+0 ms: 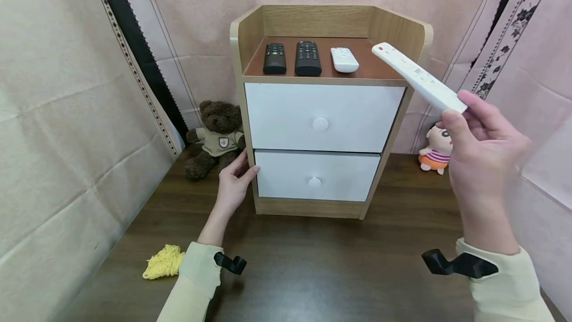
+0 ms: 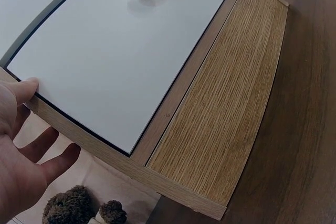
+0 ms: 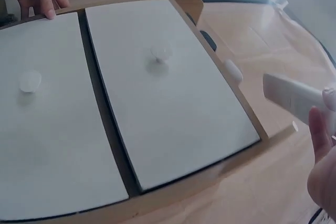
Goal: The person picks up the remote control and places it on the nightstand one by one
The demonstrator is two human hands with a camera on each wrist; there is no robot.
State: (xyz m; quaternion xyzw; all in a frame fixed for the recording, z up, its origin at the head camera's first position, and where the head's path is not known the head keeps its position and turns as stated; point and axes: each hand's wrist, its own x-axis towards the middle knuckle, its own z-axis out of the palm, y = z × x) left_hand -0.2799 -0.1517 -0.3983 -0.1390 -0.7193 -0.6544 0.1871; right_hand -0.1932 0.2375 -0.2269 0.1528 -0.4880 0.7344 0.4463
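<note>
A long white remote control [image 1: 420, 76] is pinched at its lower end by my right hand [image 1: 487, 148], its far end raised beside the right part of the cabinet top. My left hand [image 1: 234, 180] holds the left edge of the small wooden cabinet [image 1: 308, 207], thumb on the front and fingers along the side. Two white drawers, the upper drawer [image 1: 286, 113] and the lower drawer [image 1: 286, 175], are closed, each with a round knob. On the brown top lie a black remote [image 1: 274, 58], a larger black remote [image 1: 308, 58] and a short white remote [image 1: 344, 59].
A brown teddy bear [image 1: 219, 133] sits left of the cabinet. To its right stands a small doll [image 1: 437, 148] in a striped top. Yellow yarn [image 1: 164, 262] lies near the left forearm on the wooden table [image 1: 339, 272]. Pale curtains [image 1: 80, 128] surround the table.
</note>
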